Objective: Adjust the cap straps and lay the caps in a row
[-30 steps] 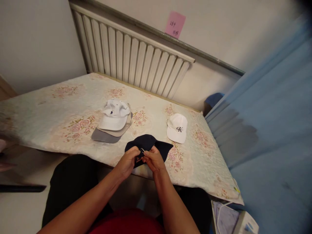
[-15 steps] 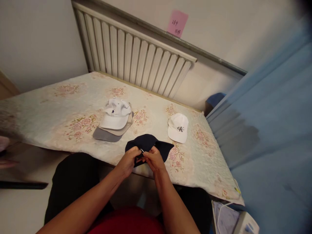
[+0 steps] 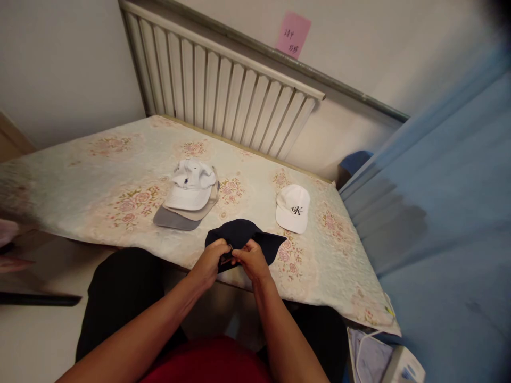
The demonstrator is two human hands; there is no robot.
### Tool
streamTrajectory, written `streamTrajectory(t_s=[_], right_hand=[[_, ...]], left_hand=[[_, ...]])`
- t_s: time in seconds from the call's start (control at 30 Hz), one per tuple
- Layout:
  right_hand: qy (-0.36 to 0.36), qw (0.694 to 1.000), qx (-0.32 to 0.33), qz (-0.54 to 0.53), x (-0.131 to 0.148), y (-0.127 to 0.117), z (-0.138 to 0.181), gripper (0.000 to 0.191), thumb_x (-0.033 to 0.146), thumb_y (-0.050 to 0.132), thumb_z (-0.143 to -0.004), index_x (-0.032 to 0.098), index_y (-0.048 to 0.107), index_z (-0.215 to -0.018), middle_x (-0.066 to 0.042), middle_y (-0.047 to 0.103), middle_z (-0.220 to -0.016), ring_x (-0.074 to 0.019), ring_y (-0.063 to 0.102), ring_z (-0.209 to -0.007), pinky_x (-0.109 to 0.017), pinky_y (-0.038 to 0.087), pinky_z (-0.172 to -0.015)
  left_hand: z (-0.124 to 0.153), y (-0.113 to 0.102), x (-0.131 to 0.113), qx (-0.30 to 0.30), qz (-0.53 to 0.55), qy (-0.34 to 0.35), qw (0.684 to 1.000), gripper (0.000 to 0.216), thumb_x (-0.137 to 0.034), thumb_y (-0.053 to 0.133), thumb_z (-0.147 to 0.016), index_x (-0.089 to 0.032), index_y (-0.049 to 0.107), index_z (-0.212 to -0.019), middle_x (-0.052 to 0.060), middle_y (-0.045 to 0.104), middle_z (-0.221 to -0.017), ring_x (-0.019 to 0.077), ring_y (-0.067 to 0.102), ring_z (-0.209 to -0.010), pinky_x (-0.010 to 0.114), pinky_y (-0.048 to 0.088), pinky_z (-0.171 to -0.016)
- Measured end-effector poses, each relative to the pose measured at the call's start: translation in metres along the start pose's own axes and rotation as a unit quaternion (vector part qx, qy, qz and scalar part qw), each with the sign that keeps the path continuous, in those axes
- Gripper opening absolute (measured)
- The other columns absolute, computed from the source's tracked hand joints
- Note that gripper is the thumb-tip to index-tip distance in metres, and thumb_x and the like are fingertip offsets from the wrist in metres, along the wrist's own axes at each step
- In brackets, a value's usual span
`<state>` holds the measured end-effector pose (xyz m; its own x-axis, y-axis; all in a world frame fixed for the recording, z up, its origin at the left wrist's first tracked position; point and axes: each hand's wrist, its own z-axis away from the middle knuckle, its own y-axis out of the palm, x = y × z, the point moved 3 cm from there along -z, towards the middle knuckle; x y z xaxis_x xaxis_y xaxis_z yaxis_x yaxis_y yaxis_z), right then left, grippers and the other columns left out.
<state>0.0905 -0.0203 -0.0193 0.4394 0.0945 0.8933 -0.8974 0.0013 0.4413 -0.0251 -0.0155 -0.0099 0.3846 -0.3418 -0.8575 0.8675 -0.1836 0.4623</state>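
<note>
Two bare hands at work on a dark cap at the near edge of a floral bed cover. The left forearm runs up in a long slant from the lower left; the right forearm rises more steeply from the lower right, so that the two converge over the near side of the cap. The left hand pinches the cap's rear edge, thumb laid along the top and pointing inward, fingers curled. The right hand grips the opposite side of the same edge, wrist bent slightly, its thumb and bent forefinger close to the left thumb. A small shiny piece shows between the thumbs; its shape is too small to tell. The brim points to the right; whether the cap rests on the cover or is held just above it cannot be told. Beyond, to the left, a white cap lies on a beige cap and a grey cap; to the right, apart from these, lies a lettered white cap
</note>
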Motion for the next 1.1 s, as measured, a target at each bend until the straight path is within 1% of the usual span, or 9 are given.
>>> streamTrajectory(t_s=[0.07,0.13,0.23,0.33,0.43,0.6,0.77,0.9,1.1], right_hand=[[0.0,1.0,-0.001,-0.003,0.0,-0.001,0.0,0.023,0.011,0.075,-0.057,0.017,0.066,-0.077,0.006,0.061,-0.055,-0.0076,0.051,-0.042,-0.02,0.045,-0.043],[-0.001,1.0,0.0,-0.01,0.001,-0.003,0.001,0.023,0.012,0.075,-0.058,0.017,0.066,-0.079,0.006,0.061,-0.057,-0.0069,0.049,-0.042,-0.02,0.046,-0.045],[0.0,1.0,-0.001,-0.018,0.001,-0.005,0.002,0.025,0.012,0.075,-0.058,0.017,0.066,-0.08,0.006,0.062,-0.059,-0.0062,0.048,-0.042,-0.02,0.047,-0.045],[0.002,1.0,0.001,-0.023,0.001,-0.005,0.002,0.025,0.012,0.075,-0.058,0.017,0.066,-0.081,0.005,0.063,-0.062,-0.006,0.049,-0.043,-0.02,0.046,-0.045],[0.004,1.0,0.004,-0.027,0.002,-0.004,0.002,0.026,0.013,0.076,-0.058,0.017,0.066,-0.082,0.004,0.064,-0.064,-0.0063,0.05,-0.044,-0.02,0.047,-0.046],[0.007,1.0,0.005,-0.028,0.003,0.001,0.004,0.028,0.013,0.077,-0.058,0.017,0.066,-0.083,0.003,0.065,-0.066,-0.0065,0.051,-0.045,-0.02,0.047,-0.046],[0.004,0.999,0.014,-0.03,0.003,0.006,0.006,0.028,0.012,0.076,-0.059,0.017,0.065,-0.085,0.002,0.067,-0.066,-0.0084,0.056,-0.047,-0.019,0.046,-0.046],[0.004,0.999,0.024,-0.041,0.002,0.005,0.006,0.029,0.012,0.074,-0.061,0.017,0.066,-0.088,0.001,0.069,-0.07,-0.0086,0.057,-0.048,-0.019,0.047,-0.047],[0.011,0.995,0.046,-0.082,0.003,0.005,0.007,0.036,0.015,0.075,-0.063,0.018,0.064,-0.097,-0.001,0.069,-0.08,-0.0112,0.062,-0.058,-0.024,0.054,-0.056]], left_hand=[[0.003,-0.001,-0.003,0.012,-0.002,-0.006,1.0,0.019,-0.025,0.059,-0.069,-0.019,0.047,-0.056,-0.003,0.055,-0.054,0.0141,0.053,-0.055,0.026,0.037,-0.057],[0.007,-0.002,-0.006,0.043,-0.003,-0.007,0.999,0.019,-0.029,0.061,-0.073,-0.019,0.051,-0.06,-0.001,0.058,-0.059,0.0148,0.055,-0.061,0.027,0.038,-0.062],[0.01,-0.004,-0.01,0.086,-0.003,0.002,0.996,0.016,-0.029,0.064,-0.075,-0.017,0.056,-0.067,-0.001,0.059,-0.065,0.0144,0.055,-0.066,0.027,0.039,-0.066],[0.01,-0.007,-0.009,0.094,-0.01,0.012,0.995,0.016,-0.028,0.067,-0.074,-0.018,0.056,-0.07,-0.001,0.06,-0.067,0.0148,0.056,-0.067,0.027,0.038,-0.067],[0.008,-0.008,-0.007,0.08,-0.023,0.022,0.996,0.018,-0.031,0.068,-0.074,-0.018,0.055,-0.07,0.0,0.063,-0.067,0.0152,0.058,-0.066,0.026,0.038,-0.064],[0.006,-0.006,-0.001,0.025,-0.039,0.028,0.999,0.022,-0.035,0.069,-0.072,-0.019,0.054,-0.07,-0.001,0.064,-0.061,0.016,0.06,-0.062,0.027,0.041,-0.063],[0.005,-0.006,0.0,-0.043,-0.052,0.029,0.997,0.026,-0.035,0.072,-0.068,-0.02,0.052,-0.067,-0.004,0.059,-0.05,0.0135,0.055,-0.05,0.024,0.037,-0.052],[0.005,-0.008,-0.001,-0.034,-0.04,0.015,0.999,0.023,-0.035,0.072,-0.069,-0.019,0.055,-0.073,-0.003,0.061,-0.055,0.0131,0.057,-0.052,0.024,0.039,-0.054],[0.007,-0.012,-0.004,-0.013,0.018,0.013,1.0,0.021,-0.031,0.073,-0.069,-0.019,0.057,-0.077,-0.004,0.062,-0.06,0.0107,0.055,-0.052,0.024,0.041,-0.056]])
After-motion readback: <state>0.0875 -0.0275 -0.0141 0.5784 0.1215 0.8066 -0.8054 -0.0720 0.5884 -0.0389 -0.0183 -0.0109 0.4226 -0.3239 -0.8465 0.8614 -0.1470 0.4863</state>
